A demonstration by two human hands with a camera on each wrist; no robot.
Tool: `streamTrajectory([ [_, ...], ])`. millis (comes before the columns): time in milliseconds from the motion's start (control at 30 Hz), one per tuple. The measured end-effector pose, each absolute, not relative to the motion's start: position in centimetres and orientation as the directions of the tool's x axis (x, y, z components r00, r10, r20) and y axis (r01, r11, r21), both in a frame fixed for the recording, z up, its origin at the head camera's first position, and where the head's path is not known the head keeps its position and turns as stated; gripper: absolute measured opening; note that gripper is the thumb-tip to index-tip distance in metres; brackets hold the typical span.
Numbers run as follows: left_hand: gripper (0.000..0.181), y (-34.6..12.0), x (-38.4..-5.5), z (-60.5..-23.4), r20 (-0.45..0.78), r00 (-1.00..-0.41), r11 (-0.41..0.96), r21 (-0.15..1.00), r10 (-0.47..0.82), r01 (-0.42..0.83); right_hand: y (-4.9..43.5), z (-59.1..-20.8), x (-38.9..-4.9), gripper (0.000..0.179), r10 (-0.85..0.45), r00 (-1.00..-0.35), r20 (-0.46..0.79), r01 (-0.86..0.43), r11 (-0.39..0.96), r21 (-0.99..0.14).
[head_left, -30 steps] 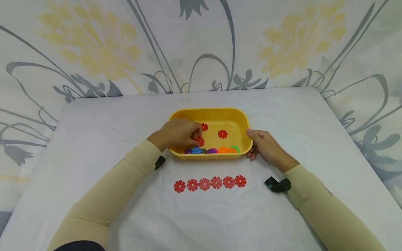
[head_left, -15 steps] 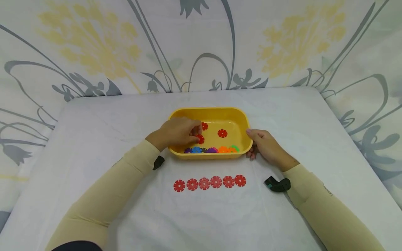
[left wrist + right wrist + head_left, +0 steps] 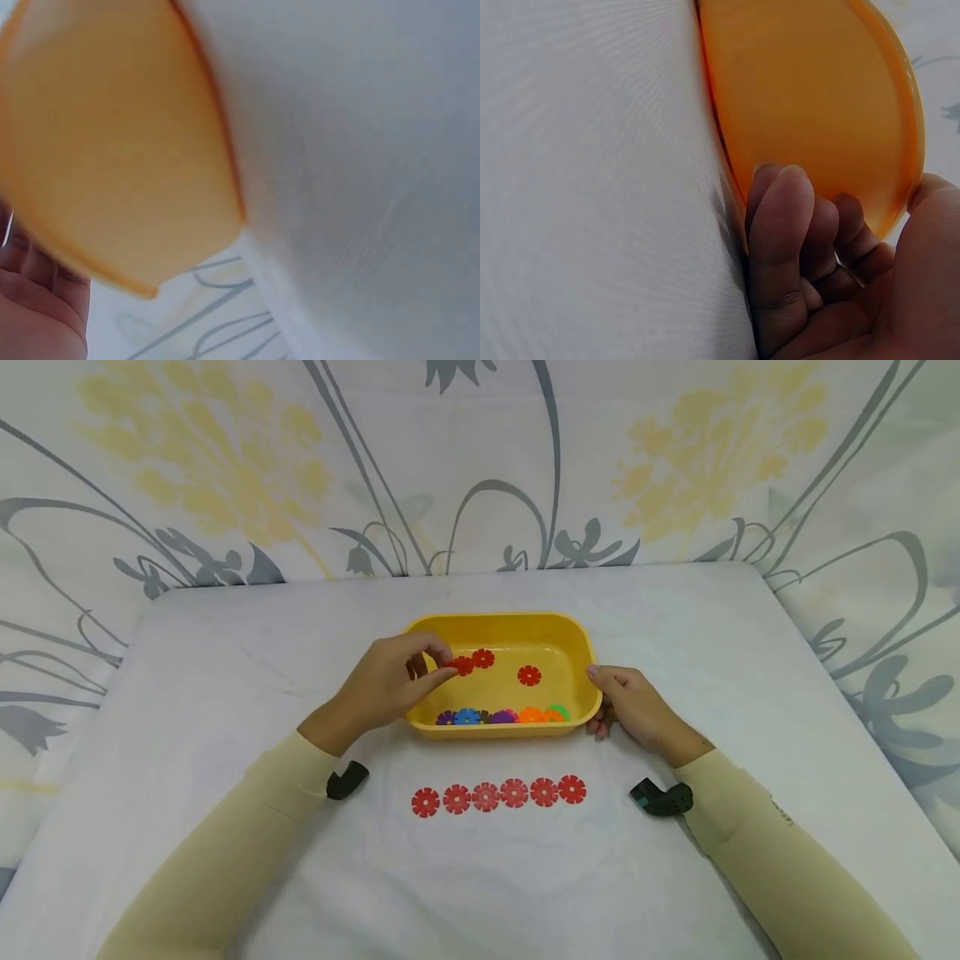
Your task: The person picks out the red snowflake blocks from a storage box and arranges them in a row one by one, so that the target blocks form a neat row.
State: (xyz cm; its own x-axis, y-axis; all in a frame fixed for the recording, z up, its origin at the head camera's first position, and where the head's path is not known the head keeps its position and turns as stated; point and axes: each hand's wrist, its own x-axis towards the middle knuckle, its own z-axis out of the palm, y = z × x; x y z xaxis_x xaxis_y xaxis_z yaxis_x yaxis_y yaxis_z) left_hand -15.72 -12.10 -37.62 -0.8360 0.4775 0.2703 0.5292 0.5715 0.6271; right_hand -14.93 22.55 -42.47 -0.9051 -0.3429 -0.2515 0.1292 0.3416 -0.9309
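Observation:
In the head view my left hand (image 3: pixel 382 685) is above the left end of the yellow tray (image 3: pixel 495 620). It pinches a red flower-shaped disc (image 3: pixel 464 666) between thumb and index finger. Two other red discs lie in the tray, one right beside the held disc (image 3: pixel 483 657) and another farther right (image 3: pixel 529 675). My right hand (image 3: pixel 637 710) grips the tray's right end, thumb at the rim. The right wrist view shows its curled fingers (image 3: pixel 780 232) against the outer wall. In the left wrist view the held disc is out of sight.
Several red flower discs (image 3: pixel 485 797) form a row on the white cloth (image 3: pixel 480 893) in front of the tray. Purple, blue (image 3: pixel 467 717), orange (image 3: pixel 531 715) and green discs lie along the tray's near side. A patterned cloth (image 3: pixel 480 468) stands behind the table.
My left hand has pulled back left and up from inside the tray, carrying the pinched red disc with it. The right hand stays on the tray's right end.

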Motion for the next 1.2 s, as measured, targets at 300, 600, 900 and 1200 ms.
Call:
streamTrajectory([
  [300, 0.019, -13.3, -12.7, -36.5, 0.263, -0.823, 0.541, 0.647, 0.503, 0.537, 22.5, -42.4, -14.9, 0.056, -0.339, -0.906, -0.253, 0.134, 0.336, -0.932],
  [600, 0.017, -14.4, -10.8, -36.8, 0.196, -0.844, 0.566, 0.663, 0.499, 0.489, 22.4, -42.3, -14.9, 0.055, -0.344, -0.905, -0.25, 0.133, 0.329, -0.935],
  [900, 0.015, -14.8, -10.3, -37.0, 0.123, -0.855, 0.581, 0.684, 0.505, 0.442, 22.4, -42.2, -14.9, 0.056, -0.333, -0.908, -0.253, 0.135, 0.339, -0.931],
  [1200, 0.01, -16.5, -11.0, -37.2, 0.032, -0.878, 0.638, 0.674, 0.477, 0.372, 22.4, -42.4, -14.9, 0.058, -0.344, -0.907, -0.242, 0.131, 0.316, -0.94],
])
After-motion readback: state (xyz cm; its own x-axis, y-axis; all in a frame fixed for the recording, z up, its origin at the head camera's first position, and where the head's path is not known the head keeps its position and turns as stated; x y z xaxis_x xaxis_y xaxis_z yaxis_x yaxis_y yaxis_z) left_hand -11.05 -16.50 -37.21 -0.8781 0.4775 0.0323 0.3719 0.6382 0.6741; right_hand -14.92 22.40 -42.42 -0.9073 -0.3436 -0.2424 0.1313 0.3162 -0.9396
